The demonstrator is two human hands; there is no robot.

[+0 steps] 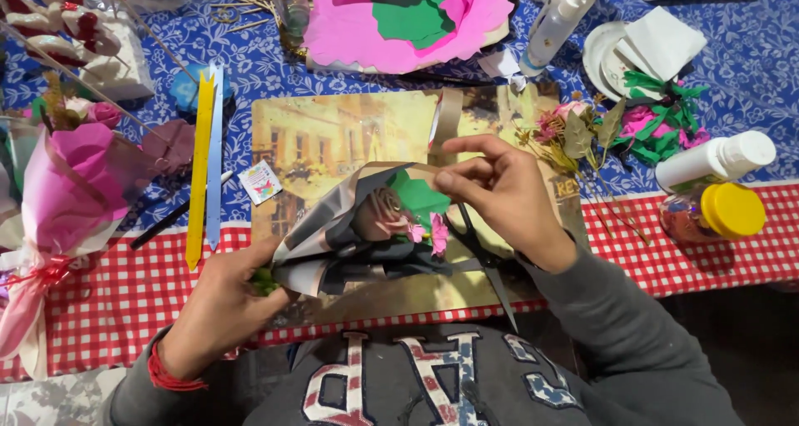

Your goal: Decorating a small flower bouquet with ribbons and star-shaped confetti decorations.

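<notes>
Wrapping in hand: the left hand clamps the small bouquet's stem end over the bench; the right hand pinches its wrapping paper's top edge; next likely calls for folding it snug.

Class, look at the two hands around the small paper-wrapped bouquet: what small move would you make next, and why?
Probably fold the wrap edge inward. The right hand pinches the wrapping paper near the green sheet, the left hand grips the stems, and the paper flares open around the flowers.
</notes>
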